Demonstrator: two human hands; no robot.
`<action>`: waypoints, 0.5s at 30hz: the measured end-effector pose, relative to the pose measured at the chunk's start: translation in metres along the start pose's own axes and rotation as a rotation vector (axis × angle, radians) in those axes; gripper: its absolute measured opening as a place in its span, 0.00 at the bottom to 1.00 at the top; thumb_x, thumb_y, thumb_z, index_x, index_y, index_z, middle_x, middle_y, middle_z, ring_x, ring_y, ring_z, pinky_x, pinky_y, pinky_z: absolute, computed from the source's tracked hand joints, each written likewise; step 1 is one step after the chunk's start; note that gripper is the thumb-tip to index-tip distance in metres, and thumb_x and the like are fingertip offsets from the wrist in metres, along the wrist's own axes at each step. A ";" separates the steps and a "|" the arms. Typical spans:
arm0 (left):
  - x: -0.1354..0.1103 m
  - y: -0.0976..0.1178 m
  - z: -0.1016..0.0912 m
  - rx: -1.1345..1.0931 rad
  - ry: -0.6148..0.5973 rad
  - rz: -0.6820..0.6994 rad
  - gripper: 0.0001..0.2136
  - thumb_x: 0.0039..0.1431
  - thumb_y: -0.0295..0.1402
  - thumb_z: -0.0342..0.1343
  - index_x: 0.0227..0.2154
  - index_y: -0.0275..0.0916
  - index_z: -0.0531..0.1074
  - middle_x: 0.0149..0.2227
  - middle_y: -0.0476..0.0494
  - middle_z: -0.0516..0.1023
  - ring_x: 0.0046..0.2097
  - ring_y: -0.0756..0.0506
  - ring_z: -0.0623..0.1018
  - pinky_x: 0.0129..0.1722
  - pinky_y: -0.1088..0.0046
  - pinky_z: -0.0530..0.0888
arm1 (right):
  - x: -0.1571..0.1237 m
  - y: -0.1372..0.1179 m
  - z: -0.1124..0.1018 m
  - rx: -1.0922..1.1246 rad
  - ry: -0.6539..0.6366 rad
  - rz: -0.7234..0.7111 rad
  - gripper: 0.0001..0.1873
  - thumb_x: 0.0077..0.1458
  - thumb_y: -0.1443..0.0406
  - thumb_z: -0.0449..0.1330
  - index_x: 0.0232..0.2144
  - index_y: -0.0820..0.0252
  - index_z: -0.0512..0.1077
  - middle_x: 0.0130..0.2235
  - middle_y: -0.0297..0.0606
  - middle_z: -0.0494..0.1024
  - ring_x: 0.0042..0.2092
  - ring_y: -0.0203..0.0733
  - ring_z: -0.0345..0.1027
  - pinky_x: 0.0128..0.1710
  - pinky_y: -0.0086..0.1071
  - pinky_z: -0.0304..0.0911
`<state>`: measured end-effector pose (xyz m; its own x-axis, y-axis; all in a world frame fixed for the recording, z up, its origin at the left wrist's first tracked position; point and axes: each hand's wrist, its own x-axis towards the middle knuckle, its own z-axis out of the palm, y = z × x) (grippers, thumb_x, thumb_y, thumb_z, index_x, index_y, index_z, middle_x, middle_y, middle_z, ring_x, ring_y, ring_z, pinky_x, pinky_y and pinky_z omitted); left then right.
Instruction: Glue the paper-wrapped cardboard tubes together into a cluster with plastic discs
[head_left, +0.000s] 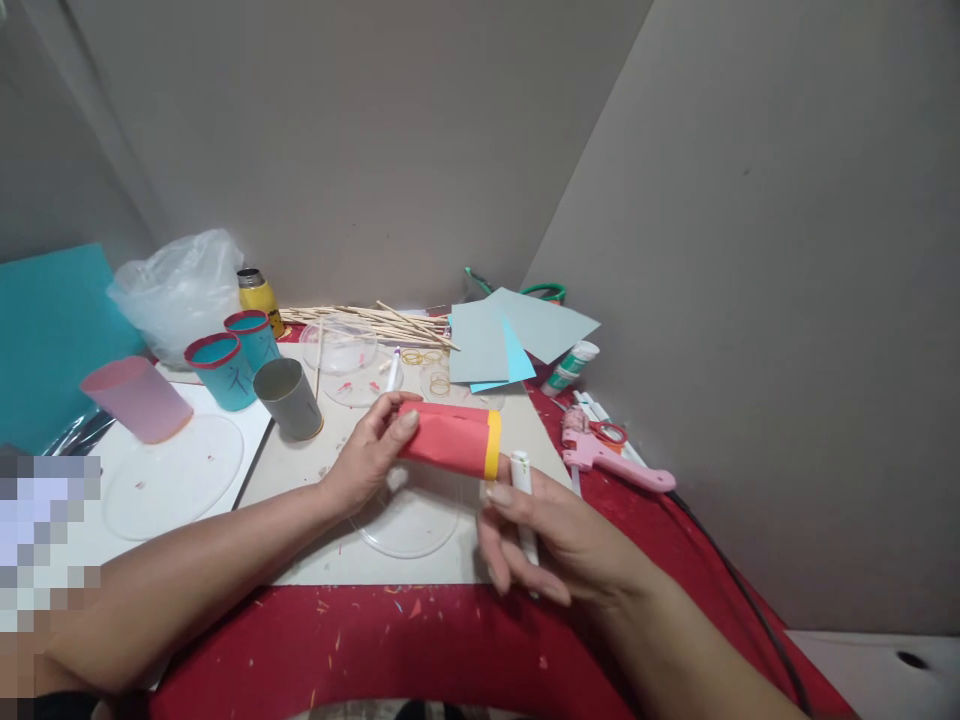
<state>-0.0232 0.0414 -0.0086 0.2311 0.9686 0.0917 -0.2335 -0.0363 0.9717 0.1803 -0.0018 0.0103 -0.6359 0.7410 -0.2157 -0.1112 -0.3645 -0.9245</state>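
A red paper tube with a yellow band at its right end lies sideways in the air above the board. My left hand is closed on its left end, thumb on the near side. My right hand is at the tube's yellow end, with a white marker held upright between its fingers. Whether the right fingertips touch the tube I cannot tell. Below the tube lies a clear plastic disc. A grey paper cup stands left of my left hand.
Two blue cups with red rims, a pink cup and a plastic bag are at the left. Wooden sticks and grey paper sheets lie behind. A pink glue gun with a cord rests at the right.
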 end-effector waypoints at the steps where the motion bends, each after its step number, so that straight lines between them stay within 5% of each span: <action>1: -0.001 0.002 0.000 0.016 -0.008 0.011 0.24 0.56 0.53 0.63 0.46 0.41 0.70 0.41 0.46 0.74 0.41 0.46 0.72 0.43 0.72 0.68 | 0.000 -0.001 -0.001 0.047 -0.023 0.016 0.34 0.55 0.43 0.63 0.47 0.69 0.73 0.18 0.37 0.78 0.10 0.27 0.49 0.09 0.22 0.41; 5: -0.001 0.004 -0.002 0.062 -0.042 0.085 0.30 0.49 0.55 0.67 0.48 0.41 0.68 0.45 0.43 0.74 0.44 0.43 0.74 0.42 0.71 0.70 | 0.001 -0.002 -0.004 0.125 -0.005 0.013 0.26 0.56 0.45 0.64 0.31 0.66 0.76 0.17 0.38 0.77 0.09 0.26 0.46 0.08 0.21 0.38; 9: -0.004 0.001 -0.004 0.142 -0.065 0.202 0.28 0.51 0.49 0.69 0.49 0.43 0.66 0.48 0.43 0.71 0.47 0.43 0.74 0.46 0.69 0.71 | 0.000 -0.003 -0.005 0.088 0.009 -0.056 0.33 0.58 0.44 0.61 0.16 0.65 0.72 0.11 0.34 0.68 0.09 0.24 0.43 0.09 0.22 0.36; 12: -0.010 0.000 -0.004 0.203 -0.124 0.254 0.27 0.52 0.43 0.70 0.51 0.44 0.65 0.51 0.43 0.70 0.50 0.43 0.73 0.51 0.69 0.70 | -0.001 -0.009 -0.004 0.044 0.091 -0.118 0.33 0.58 0.43 0.61 0.15 0.64 0.72 0.08 0.27 0.59 0.09 0.24 0.41 0.09 0.21 0.35; 15: -0.016 0.003 -0.002 0.171 -0.175 0.233 0.26 0.54 0.43 0.69 0.52 0.45 0.66 0.50 0.44 0.71 0.49 0.44 0.73 0.50 0.70 0.71 | -0.004 -0.017 -0.008 0.013 0.165 -0.169 0.29 0.57 0.44 0.62 0.18 0.61 0.69 0.11 0.30 0.67 0.09 0.24 0.44 0.09 0.21 0.37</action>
<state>-0.0292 0.0258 -0.0078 0.3525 0.8730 0.3371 -0.1404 -0.3068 0.9414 0.1909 0.0061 0.0239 -0.4738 0.8740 -0.1079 -0.2159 -0.2341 -0.9480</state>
